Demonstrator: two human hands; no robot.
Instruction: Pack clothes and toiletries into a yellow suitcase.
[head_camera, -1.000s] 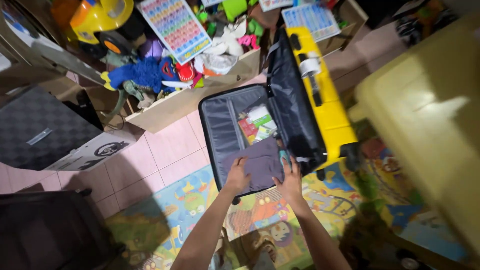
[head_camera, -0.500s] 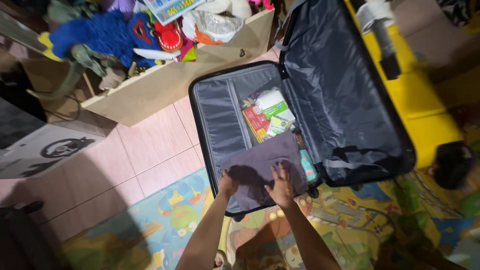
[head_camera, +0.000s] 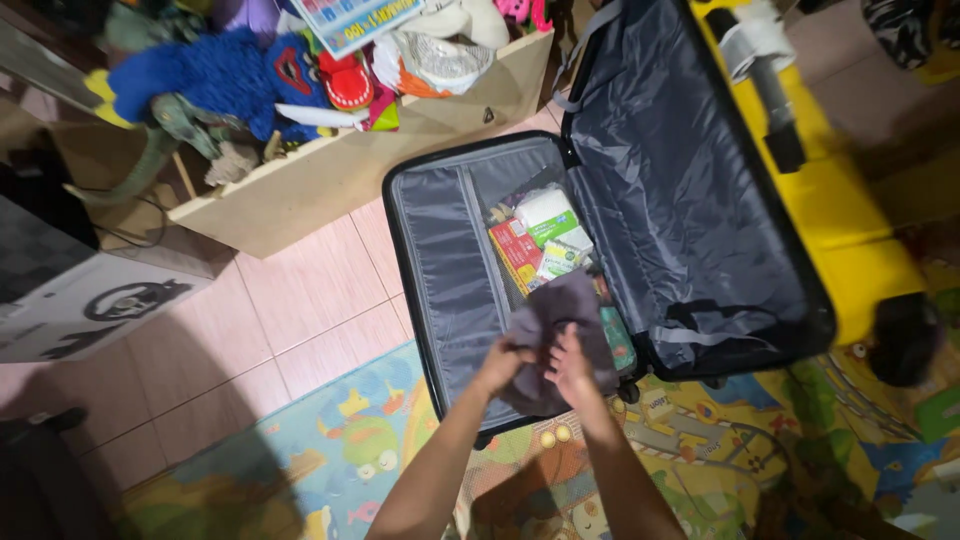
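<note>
Hands, left (head_camera: 503, 362) and right (head_camera: 570, 368), fingers gripping grey cloth (head_camera: 560, 318) above suitcase (head_camera: 440, 270) beside packets (head_camera: 535, 240).

Soft matt cloth (head_camera: 560, 330); glossy yellow plastic suitcase (head_camera: 840, 200).

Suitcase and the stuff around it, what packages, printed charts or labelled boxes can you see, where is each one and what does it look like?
Red packet: flat rectangle inside the open suitcase, left of the pile.
White and green packets: soft pouches beside the red one.
Printed chart: multicoloured grid board, top of the toy box.
Cardboard box: far left on the tiles, white with a black graphic.
Both hands, left hand and right hand, hold a grey cloth.
</note>
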